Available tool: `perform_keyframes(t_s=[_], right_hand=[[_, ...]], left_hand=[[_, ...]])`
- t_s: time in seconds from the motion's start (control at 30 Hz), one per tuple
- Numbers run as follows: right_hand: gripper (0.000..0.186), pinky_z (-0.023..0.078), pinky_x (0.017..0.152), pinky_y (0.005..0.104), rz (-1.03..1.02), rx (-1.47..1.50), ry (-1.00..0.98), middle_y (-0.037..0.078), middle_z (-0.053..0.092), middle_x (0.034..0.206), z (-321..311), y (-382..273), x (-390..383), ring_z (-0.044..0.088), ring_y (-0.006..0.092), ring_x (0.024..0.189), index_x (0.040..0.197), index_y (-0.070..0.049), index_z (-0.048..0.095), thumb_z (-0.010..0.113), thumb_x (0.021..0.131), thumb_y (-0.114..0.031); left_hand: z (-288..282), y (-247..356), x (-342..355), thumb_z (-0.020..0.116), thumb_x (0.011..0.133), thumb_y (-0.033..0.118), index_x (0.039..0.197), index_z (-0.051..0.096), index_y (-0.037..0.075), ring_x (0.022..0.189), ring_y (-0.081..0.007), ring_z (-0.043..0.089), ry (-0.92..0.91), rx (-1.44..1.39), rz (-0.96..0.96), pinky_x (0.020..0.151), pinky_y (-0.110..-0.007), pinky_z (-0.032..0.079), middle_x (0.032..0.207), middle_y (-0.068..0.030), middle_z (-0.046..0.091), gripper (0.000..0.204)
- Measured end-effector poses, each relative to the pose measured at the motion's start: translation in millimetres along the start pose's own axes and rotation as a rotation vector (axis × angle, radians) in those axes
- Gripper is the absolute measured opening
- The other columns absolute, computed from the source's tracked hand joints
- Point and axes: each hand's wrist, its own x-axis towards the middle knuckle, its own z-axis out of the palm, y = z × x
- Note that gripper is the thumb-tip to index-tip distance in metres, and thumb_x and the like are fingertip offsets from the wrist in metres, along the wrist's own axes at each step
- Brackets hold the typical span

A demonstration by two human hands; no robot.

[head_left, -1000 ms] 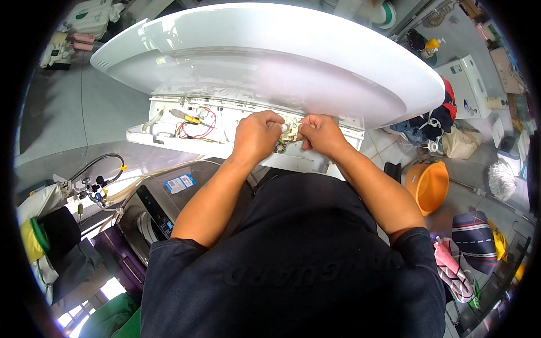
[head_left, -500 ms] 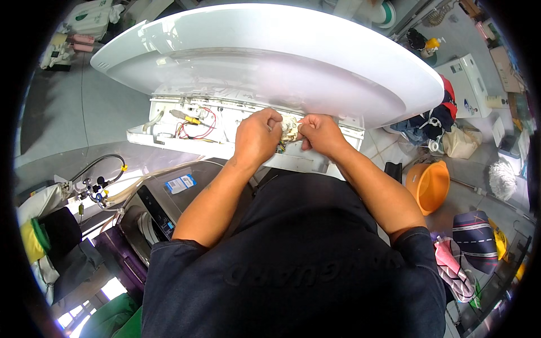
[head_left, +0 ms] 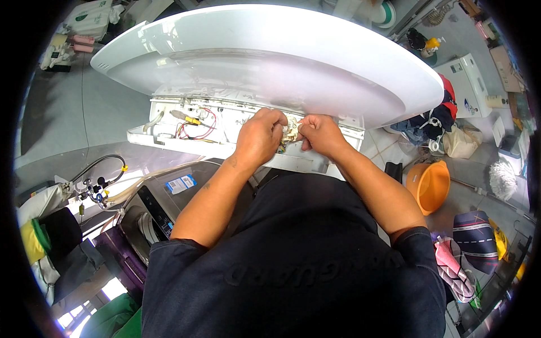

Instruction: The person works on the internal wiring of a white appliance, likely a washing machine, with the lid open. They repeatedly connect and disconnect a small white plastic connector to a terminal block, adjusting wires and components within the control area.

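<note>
A long white appliance housing (head_left: 145, 137) lies across in front of me, its inside exposed. Behind it rises a large curved white cover (head_left: 293, 34). Both hands are closed at a small cream plastic part (head_left: 292, 128) with thin wires, right of the housing's middle. My left hand (head_left: 260, 135) curls its fingers against the part's left side; their tips are partly hidden. On the other side, my right hand (head_left: 322, 134) pinches its edge between thumb and fingers. Red wires (head_left: 213, 125) and a yellow-and-grey connector (head_left: 189, 119) lie in the housing's left section.
Below left stands a grey washing machine (head_left: 163, 194) with a blue-and-white label. Hoses and a valve (head_left: 97, 190) are beside it. At the right are an orange bucket (head_left: 428, 187), a pile of dark clothes (head_left: 425, 127) and a white box (head_left: 466, 84).
My left hand has shifted a little, its fingers turning slightly toward the cream part. The right hand stays almost still at the same spot.
</note>
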Motion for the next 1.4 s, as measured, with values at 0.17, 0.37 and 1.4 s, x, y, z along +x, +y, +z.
perform_keyframes(t_s=[0.17, 0.37, 1.4], right_hand=[[0.015, 0.053, 0.055, 0.0296, -0.011, -0.005, -0.005, 0.007, 0.071, 0.077, -0.4, 2.7, 1.8, 0.066, 0.0142, 0.057, 0.093, 0.000, 0.067, 0.057, 0.091, -0.011], [0.016, 0.054, 0.056, 0.0297, -0.011, 0.005, -0.009, 0.007, 0.070, 0.077, -0.5, -1.0, -0.6, 0.066, 0.0147, 0.057, 0.093, 0.000, 0.067, 0.057, 0.091, -0.011], [0.015, 0.053, 0.057, 0.0298, 0.000, 0.002, -0.020, 0.006, 0.070, 0.078, -1.1, 0.0, 0.8, 0.066, 0.0146, 0.058, 0.094, 0.000, 0.066, 0.056, 0.091, -0.011]], left_hand=[[1.5, -1.7, 0.2, 0.060, 0.085, 0.005, 0.090, 0.067, 0.008, 0.085, -0.0374, 0.062, 0.003, 0.000, 0.021, 0.074, -0.045, 0.050, 0.090, -0.0148, 0.064, 0.010], [0.1, -4.1, -0.1, 0.061, 0.084, 0.004, 0.089, 0.069, 0.006, 0.086, -0.0372, 0.064, 0.001, 0.012, 0.041, 0.075, -0.044, 0.051, 0.089, -0.0160, 0.065, 0.011], [-1.9, 4.6, -4.3, 0.072, 0.080, 0.009, 0.103, 0.065, 0.003, 0.079, -0.0261, 0.067, 0.000, -0.040, -0.011, 0.073, -0.036, 0.054, 0.090, -0.0137, 0.068, 0.025]])
